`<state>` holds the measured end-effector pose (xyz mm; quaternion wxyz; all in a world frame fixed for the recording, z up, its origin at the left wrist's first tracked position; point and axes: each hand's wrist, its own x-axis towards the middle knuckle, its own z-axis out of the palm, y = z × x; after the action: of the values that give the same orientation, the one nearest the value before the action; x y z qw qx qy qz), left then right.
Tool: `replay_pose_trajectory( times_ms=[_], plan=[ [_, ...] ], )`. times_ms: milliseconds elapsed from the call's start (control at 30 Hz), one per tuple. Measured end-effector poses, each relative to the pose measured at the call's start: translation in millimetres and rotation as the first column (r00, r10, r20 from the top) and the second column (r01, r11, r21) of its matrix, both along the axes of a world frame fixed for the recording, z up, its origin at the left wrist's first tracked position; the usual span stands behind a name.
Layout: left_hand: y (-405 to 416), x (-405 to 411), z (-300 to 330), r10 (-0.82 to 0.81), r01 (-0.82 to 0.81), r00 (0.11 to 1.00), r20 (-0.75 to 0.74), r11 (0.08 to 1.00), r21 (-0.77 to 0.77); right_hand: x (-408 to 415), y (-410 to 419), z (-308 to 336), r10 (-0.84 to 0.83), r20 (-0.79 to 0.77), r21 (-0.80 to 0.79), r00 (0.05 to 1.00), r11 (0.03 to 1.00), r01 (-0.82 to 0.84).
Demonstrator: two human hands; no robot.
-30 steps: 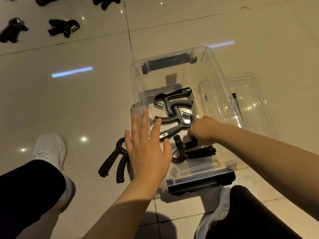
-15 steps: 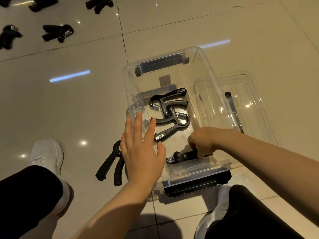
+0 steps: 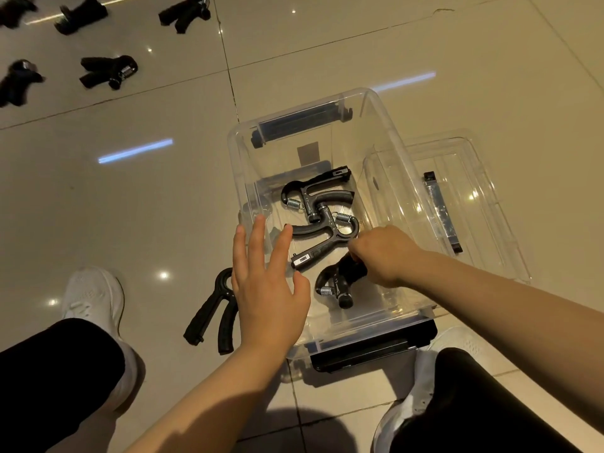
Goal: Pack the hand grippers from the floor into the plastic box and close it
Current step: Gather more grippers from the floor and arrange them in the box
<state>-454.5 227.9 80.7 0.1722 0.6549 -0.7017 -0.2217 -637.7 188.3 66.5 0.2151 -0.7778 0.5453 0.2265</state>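
Hand grippers are seen in 2 places: some in the plastic box (image 3: 385, 132) and some on the floor (image 3: 327, 53). Each one is black, with 2 handles and a small silver spring.

2 grippers lie flat on the bottom of the clear box. The far gripper (image 3: 315, 194) and the middle gripper (image 3: 323, 238) are hooked close together, touching near their springs. A 3rd gripper (image 3: 340, 281) is held inside the box, near the close end. Its handles are hidden in the right hand (image 3: 384, 255), and its round head and spring stick out below the fist, toward the near wall. The right hand's grip is clamped tight on it, with the fingers curled around the handles.

The left hand (image 3: 264, 286) is held flat over the near left edge of the box. Its grip is apart, with the fingers spread and straight, and nothing is held in it. Whether the box edge is touched cannot be told.

1 more gripper (image 3: 212, 313) lies on the floor just beside the box, left of the left hand. 5 more grippers (image 3: 109, 71) are seen far away at the top left, well apart from the box.

The clear lid (image 3: 474, 178) is seen lying on the floor, against the right side of the box. The box is open at the top. White shoes (image 3: 93, 295) and black trouser legs (image 3: 52, 380) are seen on both sides.
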Motion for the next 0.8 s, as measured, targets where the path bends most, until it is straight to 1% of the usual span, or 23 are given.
replay_pose_trajectory(
  times_ms=[33, 100, 200, 267, 367, 467, 500, 667, 733, 800],
  plan=[
    [0, 0, 0, -0.001, 0.001, 1.0, -0.01, 1.0, 0.0, 0, 3, -3, 0.036, -0.059, 0.014, 0.998, 0.999, -0.036],
    [0, 0, 1, -0.008, 0.008, 1.0, -0.027, 1.0, -0.001, 2, 6, -8, 0.073, -0.122, 0.052, 0.99, 0.996, -0.067],
    [-1, 0, 2, -0.012, 0.012, 1.0, -0.028, 1.0, -0.017, 9, 4, -16, 0.111, -0.147, 0.111, 0.983, 0.989, -0.095],
    [-1, 0, 4, -0.018, 0.017, 0.999, -0.041, 1.0, -0.023, 12, 2, -21, 0.098, -0.167, 0.156, 0.981, 0.985, -0.072],
    [-1, -1, 5, -0.032, 0.031, 0.996, -0.082, 0.999, -0.016, 9, -1, -26, 0.092, -0.199, 0.128, 0.976, 0.989, -0.067],
    [-1, 0, 4, -0.037, 0.036, 0.995, -0.088, 0.999, -0.012, 6, -5, -31, 0.108, -0.196, 0.049, 0.975, 0.994, -0.1],
    [-1, 0, 4, -0.037, 0.036, 0.996, -0.085, 0.999, -0.01, 5, -6, -32, 0.121, -0.198, 0.048, 0.973, 0.992, -0.114],
    [-2, 0, 3, -0.04, 0.039, 0.996, -0.082, 0.999, -0.009, 2, -15, -40, 0.156, -0.173, 0.207, 0.972, 0.971, -0.119],
    [-2, 0, 3, -0.039, 0.038, 0.996, -0.081, 0.999, -0.011, 4, -12, -44, 0.164, -0.189, 0.227, 0.968, 0.967, -0.119],
    [-2, 0, 3, -0.04, 0.039, 0.996, -0.083, 0.999, -0.014, 8, -9, -48, 0.179, -0.213, 0.19, 0.96, 0.972, -0.139]
  ],
)
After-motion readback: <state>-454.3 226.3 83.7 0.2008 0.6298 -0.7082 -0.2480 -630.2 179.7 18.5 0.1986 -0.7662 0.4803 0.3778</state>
